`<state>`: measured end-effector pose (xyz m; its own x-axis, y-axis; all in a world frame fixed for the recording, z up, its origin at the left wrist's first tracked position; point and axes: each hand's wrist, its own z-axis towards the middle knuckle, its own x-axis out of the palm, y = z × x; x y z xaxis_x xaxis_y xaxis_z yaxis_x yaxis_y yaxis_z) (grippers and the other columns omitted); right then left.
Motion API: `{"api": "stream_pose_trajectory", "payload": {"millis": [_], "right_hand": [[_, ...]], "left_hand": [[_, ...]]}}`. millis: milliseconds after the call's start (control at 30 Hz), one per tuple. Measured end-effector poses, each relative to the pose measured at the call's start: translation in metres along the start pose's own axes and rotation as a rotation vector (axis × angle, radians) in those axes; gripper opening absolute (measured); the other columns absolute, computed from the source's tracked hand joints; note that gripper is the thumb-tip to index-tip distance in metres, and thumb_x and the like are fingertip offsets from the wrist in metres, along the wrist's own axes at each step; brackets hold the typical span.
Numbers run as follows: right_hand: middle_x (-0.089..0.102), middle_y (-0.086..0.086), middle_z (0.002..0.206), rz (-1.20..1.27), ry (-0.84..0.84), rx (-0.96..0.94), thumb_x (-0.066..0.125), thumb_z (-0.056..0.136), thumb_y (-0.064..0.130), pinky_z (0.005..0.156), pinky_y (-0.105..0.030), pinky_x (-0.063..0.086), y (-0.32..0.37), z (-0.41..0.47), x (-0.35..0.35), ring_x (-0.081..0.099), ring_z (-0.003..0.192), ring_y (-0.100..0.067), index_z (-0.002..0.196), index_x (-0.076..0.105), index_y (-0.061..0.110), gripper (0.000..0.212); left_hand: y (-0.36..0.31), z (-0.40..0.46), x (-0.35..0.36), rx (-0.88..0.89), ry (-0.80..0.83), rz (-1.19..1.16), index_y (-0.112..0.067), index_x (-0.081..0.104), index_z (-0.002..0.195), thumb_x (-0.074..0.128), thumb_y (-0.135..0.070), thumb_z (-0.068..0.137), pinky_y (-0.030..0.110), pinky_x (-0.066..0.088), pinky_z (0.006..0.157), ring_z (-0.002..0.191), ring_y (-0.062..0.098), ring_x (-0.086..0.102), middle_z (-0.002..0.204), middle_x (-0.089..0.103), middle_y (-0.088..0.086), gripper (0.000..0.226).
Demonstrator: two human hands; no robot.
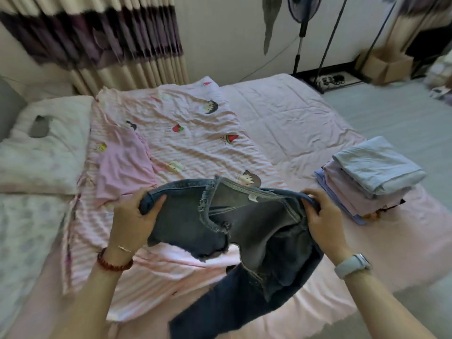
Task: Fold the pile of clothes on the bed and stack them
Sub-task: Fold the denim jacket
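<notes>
Head view: denim jeans [244, 228] are held up over the near edge of the bed [281, 123], waistband stretched between both hands, legs trailing down toward the viewer. Fabric is judged heavy, fairly stiff and non-slippery; frayed edges are noted, and the waistband corners are judged the best hold. Left hand [132, 216] is curled round the left waistband end, thumb on top; right hand [322, 216] is clenched on the right end. Both forearms are extended forward, wrists raised. A folded stack [367, 177] is seen to the right; a pink garment [122, 165] lies unfolded at left.
</notes>
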<state>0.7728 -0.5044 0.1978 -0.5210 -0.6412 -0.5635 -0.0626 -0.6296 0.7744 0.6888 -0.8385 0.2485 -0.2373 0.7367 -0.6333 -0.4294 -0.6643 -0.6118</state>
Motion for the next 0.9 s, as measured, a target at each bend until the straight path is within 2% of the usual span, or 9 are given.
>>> {"api": "stream_pose_trajectory", "payload": {"millis": [100, 200, 267, 367, 500, 600, 700, 767, 900], "right_hand": [[0.062, 0.004, 0.082, 0.064, -0.003, -0.14, 0.062, 0.083, -0.002, 0.07, -0.005, 0.039, 0.061, 0.005, -0.007, 0.055, 0.074, -0.004, 0.095, 0.064, 0.01, 0.017], [0.062, 0.008, 0.076, 0.075, 0.125, -0.211, 0.065, 0.082, 0.001, 0.068, 0.002, 0.036, 0.117, 0.021, -0.012, 0.053, 0.071, 0.007, 0.086, 0.065, 0.015, 0.015], [0.063, 0.009, 0.071, 0.062, 0.271, -0.251, 0.067, 0.082, 0.004, 0.065, -0.004, 0.039, 0.148, 0.034, -0.011, 0.056, 0.068, 0.006, 0.08, 0.063, 0.022, 0.018], [0.067, -0.001, 0.069, -0.013, 0.45, -0.283, 0.067, 0.083, 0.012, 0.065, -0.027, 0.045, 0.178, 0.054, 0.008, 0.06, 0.066, -0.014, 0.075, 0.063, 0.027, 0.018], [0.067, -0.01, 0.078, -0.111, 0.434, -0.289, 0.066, 0.085, 0.025, 0.067, -0.037, 0.045, 0.193, 0.096, 0.083, 0.061, 0.079, -0.031, 0.081, 0.068, 0.013, 0.013], [0.06, -0.012, 0.117, -0.216, 0.451, -0.161, 0.062, 0.088, 0.03, 0.083, -0.038, 0.045, 0.194, 0.132, 0.162, 0.055, 0.107, -0.031, 0.123, 0.056, 0.014, 0.039], [0.034, -0.015, 0.144, -0.218, 0.612, -0.147, 0.058, 0.091, 0.021, 0.1, -0.039, 0.035, 0.173, 0.148, 0.231, 0.038, 0.128, -0.032, 0.143, 0.031, 0.013, 0.059], [0.042, -0.016, 0.137, -0.169, 0.645, -0.128, 0.051, 0.094, 0.013, 0.093, -0.036, 0.039, 0.144, 0.14, 0.259, 0.045, 0.122, -0.032, 0.138, 0.039, 0.009, 0.046], [0.066, -0.015, 0.101, -0.233, 0.786, 0.005, 0.041, 0.095, 0.009, 0.061, -0.031, 0.041, 0.063, 0.102, 0.29, 0.061, 0.083, -0.033, 0.117, 0.058, 0.002, 0.028]], "left_hand": [[-0.01, -0.012, -0.062, -0.082, -0.185, -0.036, -0.009, 0.054, 0.065, 0.063, -0.024, 0.079, 0.01, 0.034, 0.052, 0.052, 0.005, 0.041, 0.047, 0.032, -0.006, 0.022], [-0.01, -0.016, -0.11, -0.19, -0.283, -0.053, 0.003, 0.055, 0.067, 0.067, -0.025, 0.082, 0.029, 0.035, 0.054, 0.054, 0.015, 0.038, 0.05, 0.042, 0.017, 0.034], [-0.007, -0.019, -0.134, -0.214, -0.332, -0.055, 0.005, 0.057, 0.07, 0.069, -0.018, 0.082, 0.028, 0.037, 0.053, 0.055, 0.012, 0.041, 0.053, 0.047, 0.019, 0.029], [0.01, -0.022, -0.155, -0.261, -0.329, -0.016, 0.004, 0.063, 0.077, 0.068, -0.021, 0.083, 0.038, 0.042, 0.06, 0.06, 0.025, 0.05, 0.063, 0.058, 0.022, 0.027], [0.057, 0.004, -0.142, -0.418, -0.356, 0.122, -0.01, 0.046, 0.064, 0.066, -0.023, 0.084, 0.031, 0.031, 0.055, 0.059, 0.03, 0.052, 0.054, 0.047, 0.005, 0.031], [0.105, 0.042, -0.113, -0.709, -0.224, 0.283, -0.011, 0.054, 0.104, 0.061, -0.036, 0.086, 0.038, 0.04, 0.073, 0.1, 0.039, 0.055, 0.104, 0.061, 0.017, 0.032], [0.153, 0.059, -0.077, -0.832, -0.035, 0.447, -0.016, 0.035, 0.136, 0.059, -0.039, 0.085, 0.049, 0.037, 0.096, 0.121, 0.039, 0.042, 0.135, 0.042, 0.017, 0.061], [0.174, 0.05, -0.044, -0.776, 0.01, 0.482, -0.013, 0.042, 0.13, 0.055, -0.035, 0.086, 0.048, 0.039, 0.096, 0.12, 0.038, 0.042, 0.133, 0.044, 0.018, 0.051], [0.199, -0.005, 0.033, -0.796, 0.26, 0.322, -0.012, 0.046, 0.13, 0.052, -0.027, 0.091, 0.037, 0.035, 0.101, 0.124, 0.028, 0.04, 0.136, 0.042, 0.011, 0.043]]}}
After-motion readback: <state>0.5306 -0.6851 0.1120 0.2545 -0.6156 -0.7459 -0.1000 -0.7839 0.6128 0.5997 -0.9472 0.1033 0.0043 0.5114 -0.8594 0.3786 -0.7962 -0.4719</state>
